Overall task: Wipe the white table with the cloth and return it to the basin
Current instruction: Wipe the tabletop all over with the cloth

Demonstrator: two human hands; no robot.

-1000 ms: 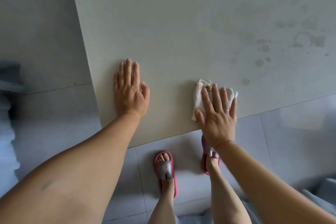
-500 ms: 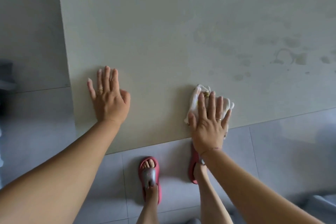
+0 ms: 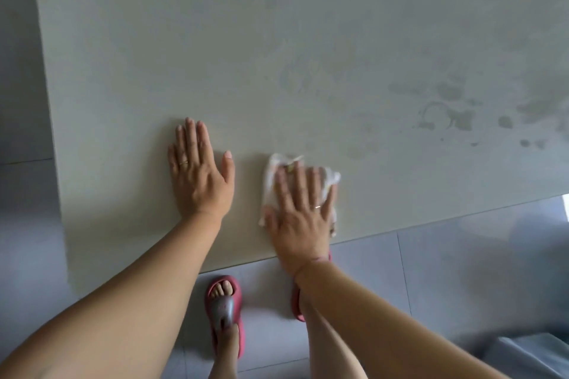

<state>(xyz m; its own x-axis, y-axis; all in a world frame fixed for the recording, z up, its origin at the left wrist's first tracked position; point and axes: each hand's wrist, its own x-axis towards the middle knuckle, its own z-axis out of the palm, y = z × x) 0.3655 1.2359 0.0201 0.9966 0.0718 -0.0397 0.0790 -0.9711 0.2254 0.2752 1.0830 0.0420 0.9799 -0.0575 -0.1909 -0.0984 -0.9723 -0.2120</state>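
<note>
My 2 hands lie flat, fingers straight: left hand (image 3: pixel 198 175) bracing on the white table (image 3: pixel 215 40), right hand (image 3: pixel 300 215) pressing the cloth (image 3: pixel 268 180) near its front edge. I judge the cloth could slide off that edge, leaving the stains (image 3: pixel 458 118) far right untouched.

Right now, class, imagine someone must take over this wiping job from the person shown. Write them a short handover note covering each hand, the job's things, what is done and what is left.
Left hand: flat on the white table, fingers straight, holding nothing.
Right hand: pressing flat on the cloth, close to the table's near edge.
Done: wiping is under way at the near edge.
Left: dark blotches remain to the right of the cloth. Wipe them, then return the cloth to the basin, which is not in view.
</note>
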